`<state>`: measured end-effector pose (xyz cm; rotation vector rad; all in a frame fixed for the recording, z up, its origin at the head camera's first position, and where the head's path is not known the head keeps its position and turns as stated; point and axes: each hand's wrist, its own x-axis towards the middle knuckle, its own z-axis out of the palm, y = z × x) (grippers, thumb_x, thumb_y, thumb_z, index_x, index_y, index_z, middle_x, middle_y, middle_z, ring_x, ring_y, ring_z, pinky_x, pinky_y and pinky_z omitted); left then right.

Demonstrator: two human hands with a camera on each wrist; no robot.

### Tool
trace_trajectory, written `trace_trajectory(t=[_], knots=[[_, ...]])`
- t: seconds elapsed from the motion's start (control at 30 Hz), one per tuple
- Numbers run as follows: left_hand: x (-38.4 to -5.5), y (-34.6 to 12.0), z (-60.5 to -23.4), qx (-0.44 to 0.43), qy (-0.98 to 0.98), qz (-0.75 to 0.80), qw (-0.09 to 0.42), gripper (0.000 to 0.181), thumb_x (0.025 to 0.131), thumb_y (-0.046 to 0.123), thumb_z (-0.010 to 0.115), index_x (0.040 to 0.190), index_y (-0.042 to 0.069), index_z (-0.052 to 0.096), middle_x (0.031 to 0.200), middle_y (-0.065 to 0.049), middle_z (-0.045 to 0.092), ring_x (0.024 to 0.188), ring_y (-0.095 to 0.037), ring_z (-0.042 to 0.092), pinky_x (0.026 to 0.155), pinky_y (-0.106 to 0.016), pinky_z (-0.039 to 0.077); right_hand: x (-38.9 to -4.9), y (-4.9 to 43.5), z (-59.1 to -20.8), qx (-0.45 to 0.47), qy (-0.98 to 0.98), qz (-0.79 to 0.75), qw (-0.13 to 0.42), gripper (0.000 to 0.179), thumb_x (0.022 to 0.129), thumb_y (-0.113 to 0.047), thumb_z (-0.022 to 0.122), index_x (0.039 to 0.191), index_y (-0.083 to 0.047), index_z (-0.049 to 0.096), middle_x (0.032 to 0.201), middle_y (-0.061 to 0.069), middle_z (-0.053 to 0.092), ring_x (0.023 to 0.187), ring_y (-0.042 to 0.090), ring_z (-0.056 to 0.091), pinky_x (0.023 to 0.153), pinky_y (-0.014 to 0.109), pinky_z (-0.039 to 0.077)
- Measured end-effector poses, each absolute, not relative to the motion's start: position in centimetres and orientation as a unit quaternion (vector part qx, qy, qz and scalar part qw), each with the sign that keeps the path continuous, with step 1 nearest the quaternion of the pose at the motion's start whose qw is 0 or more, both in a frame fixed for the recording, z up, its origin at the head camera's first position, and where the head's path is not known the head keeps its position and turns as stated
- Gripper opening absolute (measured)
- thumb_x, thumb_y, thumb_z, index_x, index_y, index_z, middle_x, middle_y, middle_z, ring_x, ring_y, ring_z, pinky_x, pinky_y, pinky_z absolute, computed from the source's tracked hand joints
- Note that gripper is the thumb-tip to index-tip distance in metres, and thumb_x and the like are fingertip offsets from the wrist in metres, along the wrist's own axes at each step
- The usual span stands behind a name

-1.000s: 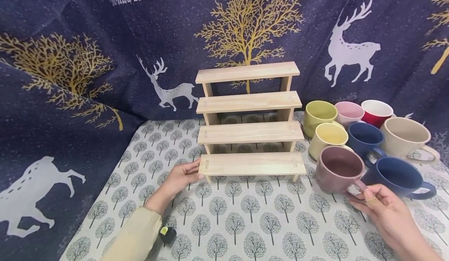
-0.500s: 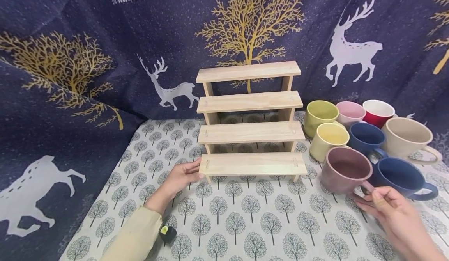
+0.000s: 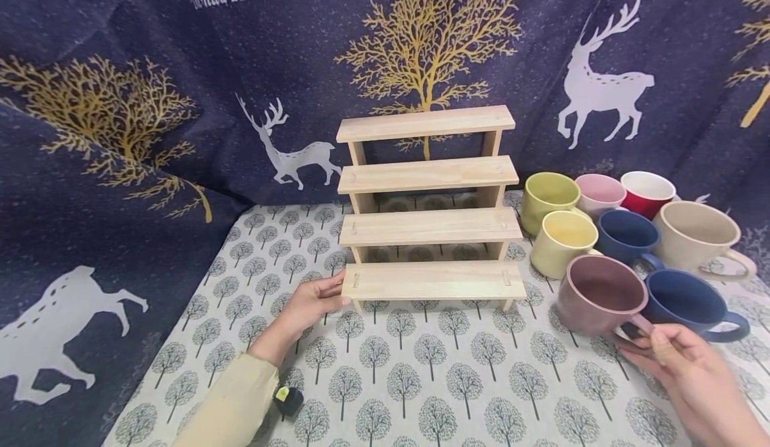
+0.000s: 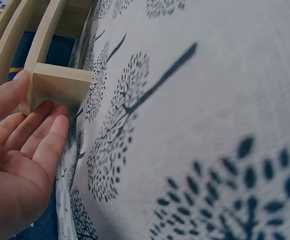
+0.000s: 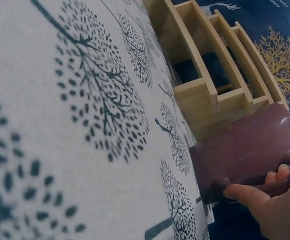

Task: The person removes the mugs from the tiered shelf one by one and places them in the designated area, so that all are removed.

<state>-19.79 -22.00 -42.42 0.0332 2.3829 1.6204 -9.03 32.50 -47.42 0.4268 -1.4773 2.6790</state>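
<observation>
My left hand [image 3: 313, 301] holds the left end of the lowest board of a pale wooden stepped shelf [image 3: 430, 280]. In the left wrist view the thumb [image 4: 9, 95] lies on one face of the board and the fingers are at the other. With my right hand [image 3: 686, 363] I grip the handle of a mauve mug [image 3: 580, 310], its mouth facing up. The right wrist view shows fingers curled round that handle, with the mug's wall [image 5: 245, 150] in front of the shelf's end. Whether the mug's base touches the cloth, I cannot tell.
Behind the mauve mug stand several others: green [image 3: 538, 216], yellow [image 3: 550, 253], pink [image 3: 592, 203], red [image 3: 644, 203], beige [image 3: 682, 243] and two blue, the nearer one [image 3: 680, 310] close beside it. A tree-print cloth [image 3: 385, 380] covers the table; a dark deer-print curtain [image 3: 289, 46] hangs behind.
My right hand has moved a little to the right with the mauve mug, closer in front of the nearer blue mug. The left hand keeps its hold on the shelf.
</observation>
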Motion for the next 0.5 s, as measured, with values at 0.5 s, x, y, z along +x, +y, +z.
trace_trajectory(t=[0.5], knots=[[-19.90,-22.12,-42.34,0.011,0.820,0.556,0.132,0.064,0.091,0.005,0.071,0.149,0.003,0.045,0.146,-0.022,0.056,0.134,-0.039,0.060,0.109,-0.038,0.055,-8.92,32.66,-47.52,0.146,-0.462,0.874,0.037,0.039,0.106,0.011,0.022,0.108,0.004,0.060,0.108,0.012,0.069,0.114,0.017,0.073,0.091,0.026,0.065]])
